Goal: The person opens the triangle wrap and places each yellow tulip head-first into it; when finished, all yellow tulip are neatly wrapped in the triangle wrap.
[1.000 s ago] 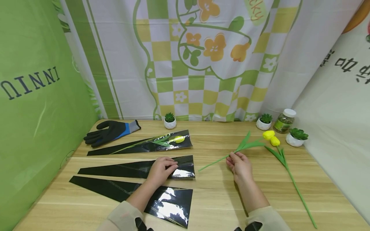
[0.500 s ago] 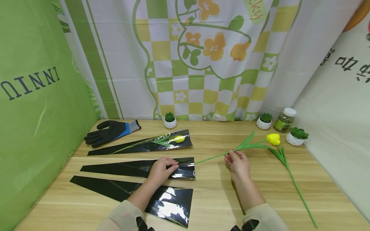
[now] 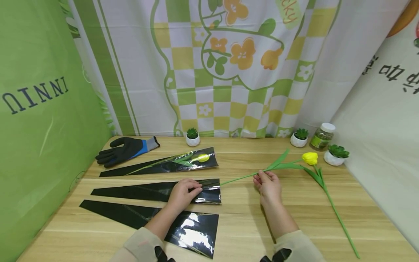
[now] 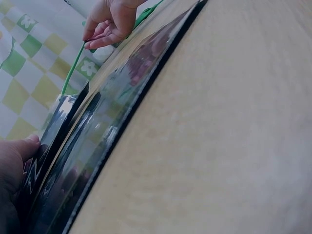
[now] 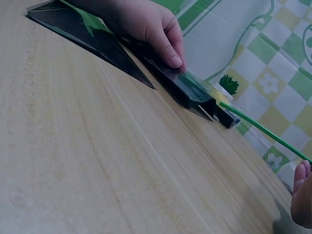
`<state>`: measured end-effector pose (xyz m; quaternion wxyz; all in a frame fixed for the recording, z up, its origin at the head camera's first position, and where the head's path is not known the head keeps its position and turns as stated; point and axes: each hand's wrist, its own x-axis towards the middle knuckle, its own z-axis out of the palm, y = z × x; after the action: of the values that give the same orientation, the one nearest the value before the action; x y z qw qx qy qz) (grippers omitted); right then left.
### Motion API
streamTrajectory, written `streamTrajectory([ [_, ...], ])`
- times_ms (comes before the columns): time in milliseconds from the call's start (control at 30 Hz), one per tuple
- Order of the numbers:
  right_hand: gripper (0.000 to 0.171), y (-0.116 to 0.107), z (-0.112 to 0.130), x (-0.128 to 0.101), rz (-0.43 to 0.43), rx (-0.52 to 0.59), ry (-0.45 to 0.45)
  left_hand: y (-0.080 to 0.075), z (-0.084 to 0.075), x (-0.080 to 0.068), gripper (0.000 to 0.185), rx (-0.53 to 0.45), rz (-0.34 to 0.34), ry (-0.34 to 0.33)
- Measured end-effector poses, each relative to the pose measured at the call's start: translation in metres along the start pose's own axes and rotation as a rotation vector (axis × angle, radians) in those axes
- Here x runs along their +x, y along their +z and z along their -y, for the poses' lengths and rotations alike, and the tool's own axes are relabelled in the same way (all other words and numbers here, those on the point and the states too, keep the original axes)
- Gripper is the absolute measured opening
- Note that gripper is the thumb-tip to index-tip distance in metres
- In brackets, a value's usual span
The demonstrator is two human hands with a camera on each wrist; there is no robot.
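- Black and glossy, the middle wrapper (image 3: 131, 191) is lying across the wooden table (image 3: 245, 233), its wide mouth facing the right hand (image 3: 270, 186) and gaping slightly in the right wrist view.
- The left hand (image 3: 183, 193) is resting over this wrapper near the mouth, its fingers curling, with thumb and forefinger pinching the film.
- The right hand is pinching the green stem of the held tulip (image 3: 284, 166) between thumb and fingertips, just below the leaves.
- That tulip is stretching out on both sides of the right hand; the lower end of its stem is meeting the mouth of the middle wrapper, and how far inside it is reaching I cannot tell.
- Its flower end is pointing towards the loose tulip (image 3: 316, 177), the two yellow heads overlapping in the head view.
- The near wrapper (image 3: 193, 233) is lying partly beneath the left forearm, while the far wrapper (image 3: 163, 166) is holding a yellow tulip (image 3: 203, 158).
- At the back left, a black, blue and grey glove (image 3: 124, 151) is lying flat.
- On the right, a white-lidded jar (image 3: 322, 138) is standing between two potted succulents (image 3: 334, 158).
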<state>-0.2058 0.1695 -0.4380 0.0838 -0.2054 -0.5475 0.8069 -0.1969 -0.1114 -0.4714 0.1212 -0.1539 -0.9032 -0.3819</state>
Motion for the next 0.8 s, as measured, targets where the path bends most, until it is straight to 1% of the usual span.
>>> streamTrajectory([
  [633, 0.013, 0.0005, -0.0029, 0.0022, -0.009, 0.014, -0.009, 0.0003, 0.001, -0.0011, 0.012, -0.011, 0.002, -0.012],
  [800, 0.012, 0.0009, -0.0031, 0.0019, 0.002, 0.008, -0.006, 0.0003, 0.001, -0.0009, 0.012, -0.013, 0.002, -0.017],
])
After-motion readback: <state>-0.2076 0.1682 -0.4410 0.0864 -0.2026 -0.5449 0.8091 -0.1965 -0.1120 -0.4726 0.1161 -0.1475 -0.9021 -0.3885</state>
